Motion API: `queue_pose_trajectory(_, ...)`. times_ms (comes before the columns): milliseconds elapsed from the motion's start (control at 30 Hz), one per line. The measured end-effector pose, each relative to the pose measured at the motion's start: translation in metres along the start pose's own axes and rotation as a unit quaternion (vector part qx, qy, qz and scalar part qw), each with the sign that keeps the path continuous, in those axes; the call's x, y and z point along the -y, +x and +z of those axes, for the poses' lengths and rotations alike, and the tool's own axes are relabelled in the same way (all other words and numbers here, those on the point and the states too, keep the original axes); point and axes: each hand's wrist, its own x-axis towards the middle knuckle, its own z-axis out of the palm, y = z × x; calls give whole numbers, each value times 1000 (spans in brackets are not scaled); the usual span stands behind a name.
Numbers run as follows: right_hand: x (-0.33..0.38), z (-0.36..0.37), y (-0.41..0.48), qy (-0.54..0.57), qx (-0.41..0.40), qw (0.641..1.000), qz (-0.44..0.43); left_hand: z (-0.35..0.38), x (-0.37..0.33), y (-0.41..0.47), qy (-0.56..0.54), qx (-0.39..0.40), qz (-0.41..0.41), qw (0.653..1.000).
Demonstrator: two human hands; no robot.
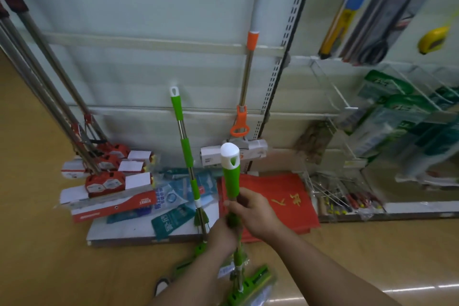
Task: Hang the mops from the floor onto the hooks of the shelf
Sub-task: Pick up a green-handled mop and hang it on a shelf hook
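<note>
Both hands are closed around the pole of one green mop (pixel 231 176). The right hand (pixel 255 211) grips just under the green handle, and the left hand (pixel 223 233) grips lower. The mop stands almost upright, its head (pixel 248 285) near the floor (pixel 49 243). It looks light and stiff but long, so two spaced grips should steady it. A second green mop (pixel 185 146) leans against the shelf panel (pixel 124 69).

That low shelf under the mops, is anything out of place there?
Yes. Flat packets lie in a loose, crooked heap on the white base shelf, and a second green mop stands propped against the back panel rather than hanging.
</note>
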Motion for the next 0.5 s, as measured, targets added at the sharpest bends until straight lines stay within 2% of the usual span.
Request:
queue_pose_trajectory(100,9,-27,-19,3,-20,1000,-4,-2,-23,-17,-56,-8,9,998)
queue_pose_trajectory(167,20,-44,-30,1,-35,999,-18,-7,-42,-29,-42,4,41,998)
queue_pose_trajectory(333,48,-76,-52,4,-57,997,-58,-22,-77,-45,-8,12,56,998)
queue_pose_trajectory(433,68,-91,-60,3,-71,994,-88,-38,-96,-61,-115,28,54,992)
queue_pose_trajectory(500,83,-98,-65,8,-72,991,-115,-53,-106,-75,-160,12,61,985)
